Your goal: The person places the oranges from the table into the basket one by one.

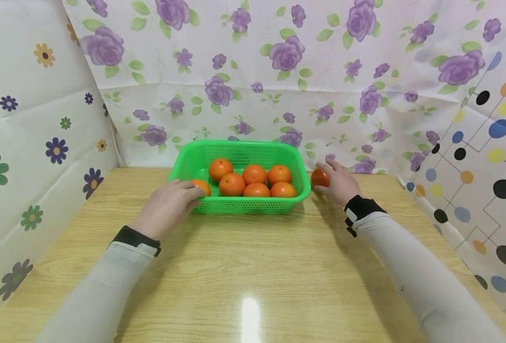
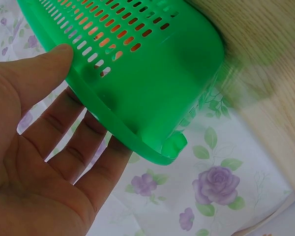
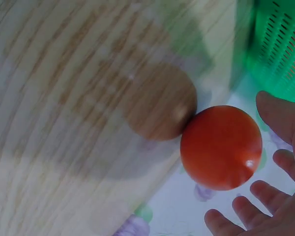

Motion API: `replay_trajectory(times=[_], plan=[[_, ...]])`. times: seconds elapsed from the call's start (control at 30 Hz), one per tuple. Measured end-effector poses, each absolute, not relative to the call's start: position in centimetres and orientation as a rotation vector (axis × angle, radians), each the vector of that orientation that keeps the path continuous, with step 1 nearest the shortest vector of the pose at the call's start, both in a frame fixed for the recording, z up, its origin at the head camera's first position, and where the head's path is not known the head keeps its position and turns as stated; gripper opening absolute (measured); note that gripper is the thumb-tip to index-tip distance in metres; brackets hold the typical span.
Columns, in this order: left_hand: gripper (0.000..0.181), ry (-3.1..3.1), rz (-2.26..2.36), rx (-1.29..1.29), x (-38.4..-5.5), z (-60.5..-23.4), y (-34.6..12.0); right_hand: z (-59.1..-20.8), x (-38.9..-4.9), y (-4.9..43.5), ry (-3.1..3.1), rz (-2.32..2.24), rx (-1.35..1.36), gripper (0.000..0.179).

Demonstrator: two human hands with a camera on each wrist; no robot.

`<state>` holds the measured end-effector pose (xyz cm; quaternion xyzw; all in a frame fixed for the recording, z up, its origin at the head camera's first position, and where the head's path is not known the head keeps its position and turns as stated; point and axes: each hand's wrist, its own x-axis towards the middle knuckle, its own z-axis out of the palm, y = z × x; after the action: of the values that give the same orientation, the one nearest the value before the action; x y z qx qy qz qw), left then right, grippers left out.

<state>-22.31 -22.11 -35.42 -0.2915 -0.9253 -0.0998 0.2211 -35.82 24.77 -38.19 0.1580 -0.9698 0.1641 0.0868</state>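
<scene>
A green perforated basket (image 1: 240, 177) is set near the far edge of the wooden surface (image 1: 253, 267), about midway between its left and right edges. Seven orange fruits (image 1: 255, 174) are seen inside it. The left hand (image 1: 167, 206) is laid against the basket's near left corner, with its fingers (image 2: 64, 142) extended and spread along the outer wall; nothing is gripped. One more orange fruit (image 3: 221, 147) rests on the surface just beside the basket's right wall. The right hand (image 1: 339, 182) is cupped loosely beside this fruit, fingers open; whether it is touched cannot be told.
</scene>
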Motion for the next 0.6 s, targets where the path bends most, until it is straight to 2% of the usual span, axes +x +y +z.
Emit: replay_trajectory(times=[0.6], plan=[[0.025, -2.544, -0.277, -0.811, -22.4, -35.5, -22.1, -39.8, -36.2, 24.6, -2.864, 0.541, 0.412, 0.071]])
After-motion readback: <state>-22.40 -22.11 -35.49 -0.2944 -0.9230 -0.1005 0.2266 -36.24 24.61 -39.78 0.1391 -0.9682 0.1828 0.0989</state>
